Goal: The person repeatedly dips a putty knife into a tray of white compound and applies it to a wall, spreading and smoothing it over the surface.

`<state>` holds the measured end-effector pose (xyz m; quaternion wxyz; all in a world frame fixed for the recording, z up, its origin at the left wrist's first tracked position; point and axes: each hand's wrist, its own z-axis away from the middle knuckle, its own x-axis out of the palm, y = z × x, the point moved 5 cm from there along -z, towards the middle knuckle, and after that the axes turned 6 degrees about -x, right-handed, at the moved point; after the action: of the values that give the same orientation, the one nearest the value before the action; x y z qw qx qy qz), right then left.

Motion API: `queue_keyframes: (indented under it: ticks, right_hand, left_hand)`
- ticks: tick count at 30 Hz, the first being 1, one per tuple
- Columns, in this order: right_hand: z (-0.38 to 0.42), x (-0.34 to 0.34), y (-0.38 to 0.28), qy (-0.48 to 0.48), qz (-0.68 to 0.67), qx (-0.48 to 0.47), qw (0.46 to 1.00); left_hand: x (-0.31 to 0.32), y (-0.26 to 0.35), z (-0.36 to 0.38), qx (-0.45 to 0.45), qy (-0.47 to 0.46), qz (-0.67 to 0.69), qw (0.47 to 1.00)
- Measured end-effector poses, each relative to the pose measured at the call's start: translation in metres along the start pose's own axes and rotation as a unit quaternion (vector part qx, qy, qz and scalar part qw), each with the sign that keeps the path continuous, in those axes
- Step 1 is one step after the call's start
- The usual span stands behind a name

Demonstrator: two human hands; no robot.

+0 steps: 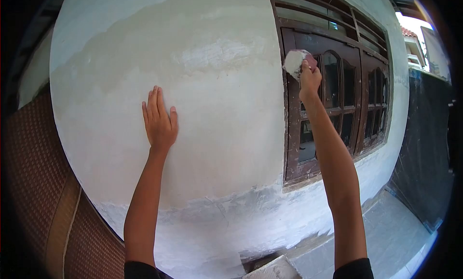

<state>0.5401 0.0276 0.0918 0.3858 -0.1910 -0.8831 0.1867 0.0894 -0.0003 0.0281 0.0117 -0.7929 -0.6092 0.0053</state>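
My left hand [160, 120] lies flat on the pale plastered wall [222, 134], palm down with its fingers stretched upward. Up at the right, my right hand [310, 80] grips a sanding pad [295, 62], whitish on one side and reddish on the other. The pad is by the wall's edge, in front of the left part of the brown window frame [289, 105]; whether it touches anything cannot be made out. Damp-looking grey-beige plaster covers the upper wall, with a whiter patch between my hands.
A brown wooden window [359, 86] with glass panes and upper slats is set in the wall at right. Woven brown panels [36, 149] stand at left. Beyond the window is a dark panel [424, 144]. Grey tiled floor [395, 226] and a light block [275, 269] lie below.
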Motion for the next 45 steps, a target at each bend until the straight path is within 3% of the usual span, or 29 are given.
queue_keyframes:
  ticks: [1,3,6,8,11,13,15,17,21,23,27,32,39,45]
  right_hand:
    - [0.006,0.005,-0.003,-0.001,-0.001,-0.002,1.0]
    - [0.023,0.033,-0.018,-0.09,-0.107,-0.082,0.987]
    - [0.068,0.068,-0.059,-0.151,-0.088,-0.13,0.976]
    - [0.089,0.082,-0.079,-0.186,0.03,-0.208,0.96]
    - [0.092,0.08,-0.076,-0.155,0.07,-0.2,0.965]
    - [0.069,0.07,-0.054,-0.121,0.111,-0.172,0.971]
    - [0.048,0.042,-0.035,-0.006,0.052,-0.086,0.995]
    - [0.022,0.018,-0.013,0.052,0.075,-0.02,0.996]
    - [0.019,-0.024,-0.005,0.048,0.043,0.031,0.997]
    - [0.021,-0.034,0.009,0.001,-0.028,0.044,0.999]
    - [0.049,-0.055,0.023,-0.041,-0.054,0.096,0.993]
    - [0.094,-0.071,0.06,-0.088,-0.184,0.177,0.963]
    - [0.165,-0.118,0.086,-0.103,-0.186,0.235,0.949]
    - [0.234,-0.181,0.093,-0.11,-0.142,0.294,0.939]
  left_hand:
    - [-0.001,0.0,0.0,0.001,0.003,0.003,1.0]
    - [-0.001,0.001,-0.002,0.002,0.007,0.005,1.0]
    - [-0.002,0.0,-0.001,0.002,0.004,0.007,1.0]
    - [-0.002,0.001,0.0,0.008,0.01,0.014,1.0]
    - [-0.003,0.002,0.002,-0.003,-0.001,0.013,1.0]
    - [-0.001,0.002,0.003,-0.006,-0.009,0.015,1.0]
    - [-0.001,0.0,0.005,-0.012,-0.017,0.016,1.0]
    - [0.0,0.0,0.007,-0.021,-0.049,0.024,0.998]
    - [0.003,0.003,0.016,-0.034,-0.066,0.022,0.997]
    - [0.001,0.008,0.022,-0.056,-0.081,0.04,0.994]
    - [-0.004,0.02,0.039,-0.074,-0.113,0.041,0.99]
    - [-0.018,0.036,0.067,-0.082,-0.154,0.078,0.982]
    - [-0.034,0.056,0.124,-0.098,-0.193,0.219,0.951]
    - [-0.047,0.065,0.2,-0.146,-0.269,0.248,0.919]
